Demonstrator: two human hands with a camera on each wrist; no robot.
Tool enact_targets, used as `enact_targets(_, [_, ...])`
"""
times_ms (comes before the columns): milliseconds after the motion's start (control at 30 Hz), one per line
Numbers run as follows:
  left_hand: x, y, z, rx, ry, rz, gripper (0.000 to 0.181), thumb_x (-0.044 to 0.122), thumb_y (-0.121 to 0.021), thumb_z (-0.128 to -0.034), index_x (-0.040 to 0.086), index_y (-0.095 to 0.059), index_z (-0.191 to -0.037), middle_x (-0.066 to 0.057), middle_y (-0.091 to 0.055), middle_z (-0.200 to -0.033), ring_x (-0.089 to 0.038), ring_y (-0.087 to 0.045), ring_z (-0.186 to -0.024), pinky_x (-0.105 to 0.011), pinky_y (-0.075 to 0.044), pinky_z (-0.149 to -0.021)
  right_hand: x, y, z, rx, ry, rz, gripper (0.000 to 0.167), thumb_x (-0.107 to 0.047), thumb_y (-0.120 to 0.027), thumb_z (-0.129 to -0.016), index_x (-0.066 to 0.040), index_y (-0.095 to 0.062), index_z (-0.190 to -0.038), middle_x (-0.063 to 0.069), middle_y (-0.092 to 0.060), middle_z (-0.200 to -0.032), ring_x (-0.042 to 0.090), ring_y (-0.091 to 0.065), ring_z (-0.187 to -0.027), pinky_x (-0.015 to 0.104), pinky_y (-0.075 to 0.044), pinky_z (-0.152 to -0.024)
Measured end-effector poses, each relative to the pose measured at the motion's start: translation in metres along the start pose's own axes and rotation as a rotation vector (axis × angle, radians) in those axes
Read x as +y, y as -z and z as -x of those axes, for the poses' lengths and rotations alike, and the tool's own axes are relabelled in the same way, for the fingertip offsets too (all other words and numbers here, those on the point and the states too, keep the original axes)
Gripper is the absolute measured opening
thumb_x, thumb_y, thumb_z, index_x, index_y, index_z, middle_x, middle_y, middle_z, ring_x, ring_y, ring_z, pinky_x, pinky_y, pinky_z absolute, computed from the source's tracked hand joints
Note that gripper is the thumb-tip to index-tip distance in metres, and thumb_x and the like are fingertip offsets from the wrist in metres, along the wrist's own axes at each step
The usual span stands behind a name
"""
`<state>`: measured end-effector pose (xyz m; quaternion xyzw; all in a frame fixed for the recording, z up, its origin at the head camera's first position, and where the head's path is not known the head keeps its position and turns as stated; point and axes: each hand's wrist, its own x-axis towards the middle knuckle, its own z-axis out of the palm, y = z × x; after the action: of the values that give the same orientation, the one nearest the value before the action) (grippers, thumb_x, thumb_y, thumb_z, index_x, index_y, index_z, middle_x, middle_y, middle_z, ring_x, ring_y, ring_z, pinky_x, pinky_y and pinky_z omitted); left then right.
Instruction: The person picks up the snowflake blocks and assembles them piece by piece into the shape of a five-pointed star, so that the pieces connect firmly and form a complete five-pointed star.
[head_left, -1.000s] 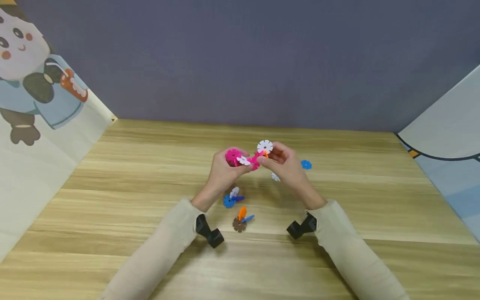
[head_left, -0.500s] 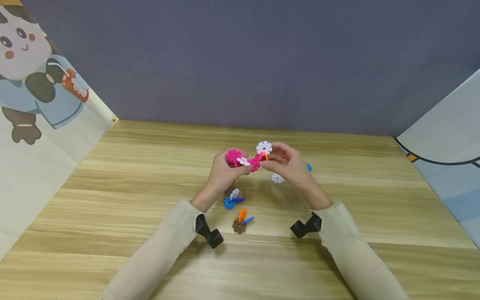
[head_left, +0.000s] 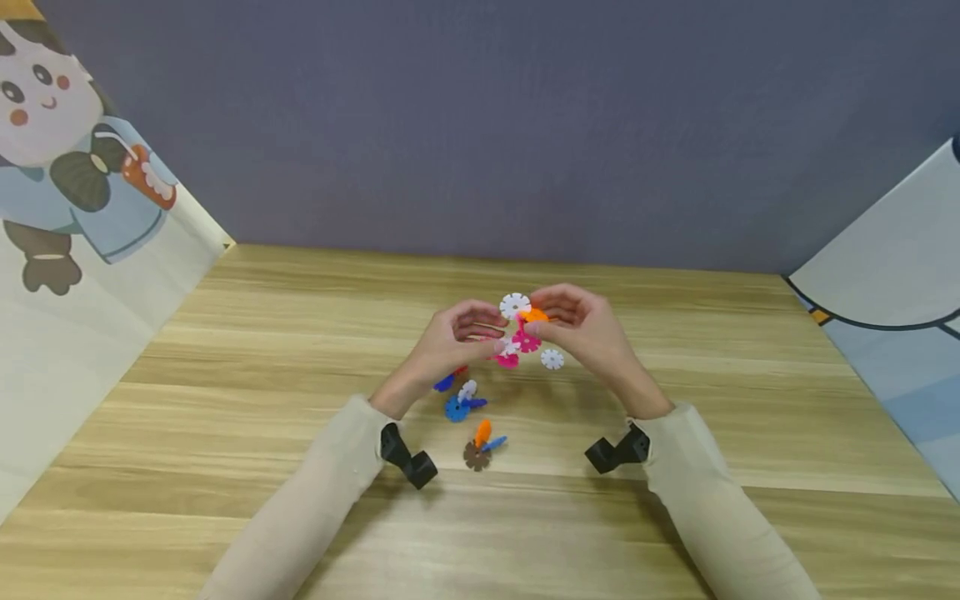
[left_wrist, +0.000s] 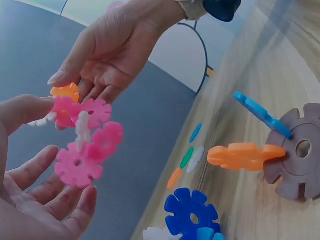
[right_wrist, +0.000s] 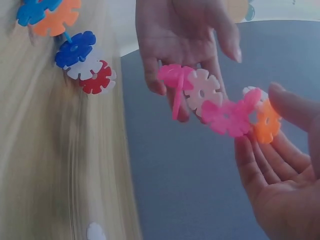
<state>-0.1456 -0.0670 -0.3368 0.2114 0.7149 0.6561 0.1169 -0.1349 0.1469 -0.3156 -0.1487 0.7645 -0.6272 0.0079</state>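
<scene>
A joined chain of notched plastic snowflake discs hangs above the table, with pink discs (head_left: 527, 342), white discs (head_left: 515, 306) and an orange disc (head_left: 536, 316). My right hand (head_left: 588, 329) pinches its orange end between thumb and fingers, as the right wrist view also shows. Beside the other end, my left hand (head_left: 450, 337) has its thumb and fingers spread apart. In the left wrist view the lowest pink disc (left_wrist: 79, 166) sits near those fingers; whether they touch it I cannot tell.
On the wooden table (head_left: 300, 358) lie a brown disc (head_left: 477, 456) with orange and blue discs slotted in, a blue cluster (head_left: 456, 408), and a loose white disc (head_left: 552, 359). Several small coloured discs, one green (left_wrist: 187, 157), show farther off. A dark panel (head_left: 480, 125) stands behind.
My left hand has let go of the chain's pink end and its fingers have spread. The chain has turned in my right hand, its left end swinging down and toward the right.
</scene>
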Motion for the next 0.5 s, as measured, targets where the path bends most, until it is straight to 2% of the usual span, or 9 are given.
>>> enact_targets(133, [0.003,0.0,0.002,0.001,0.0,-0.002,0.043,0.002,-0.063,-0.0864,-0.004,-0.05,-0.127,-0.024,-0.057,-0.125,-0.031,-0.06,-0.109,-0.034,-0.053,-0.091,0.001,-0.003,0.0,-0.034,0.029,0.032,0.038,-0.003,-0.074,-0.08,0.005,-0.06,-0.114,0.004,-0.069,-0.105,0.01,-0.064,-0.089,0.022,-0.054,-0.08])
enact_targets(267, [0.004,0.0,0.004,0.001,-0.028,-0.017,0.043,0.003,-0.064,-0.0871,-0.003,-0.052,-0.128,-0.021,-0.057,-0.126,-0.028,-0.06,-0.107,-0.033,-0.052,-0.092,0.002,-0.008,0.0,-0.062,0.057,0.014,0.041,0.002,-0.075,-0.078,0.009,-0.059,-0.114,0.016,-0.068,-0.108,0.009,-0.065,-0.085,0.023,-0.055,-0.078])
enact_targets(500, [0.0,-0.002,0.003,-0.004,-0.1,-0.027,0.039,0.001,-0.065,-0.0869,-0.004,-0.055,-0.125,-0.021,-0.059,-0.125,-0.021,-0.064,-0.098,-0.03,-0.054,-0.089,0.003,-0.013,-0.001,-0.073,0.05,0.0,0.043,0.006,-0.075,-0.075,0.009,-0.058,-0.115,0.021,-0.066,-0.109,0.008,-0.066,-0.084,0.022,-0.056,-0.078])
